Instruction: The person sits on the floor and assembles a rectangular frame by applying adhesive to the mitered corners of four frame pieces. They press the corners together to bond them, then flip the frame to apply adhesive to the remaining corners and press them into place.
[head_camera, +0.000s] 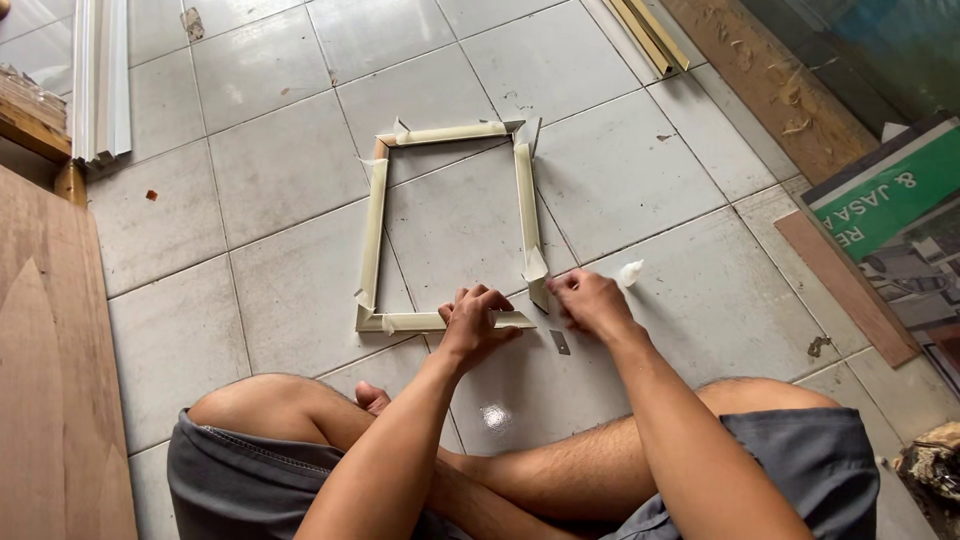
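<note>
Frame (450, 225), rectangular, cream, flat on floor tiles (280, 170). Left hand (472, 322) fingers pressing its near rail; right hand (590, 303) fingers pinching near-right corner. Small blade (560, 342) just beside frame.

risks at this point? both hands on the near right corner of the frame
1. The near right corner of the frame looks open: the near strip and right strip do not meet flush. Pressure from the left hand or right hand could skew the other taped corners.
2. A small flat grey piece, possibly a blade, lies on the floor tile right by the wrists and knees; it might cut.
3. The white blob, possibly glue, could smear.
</note>
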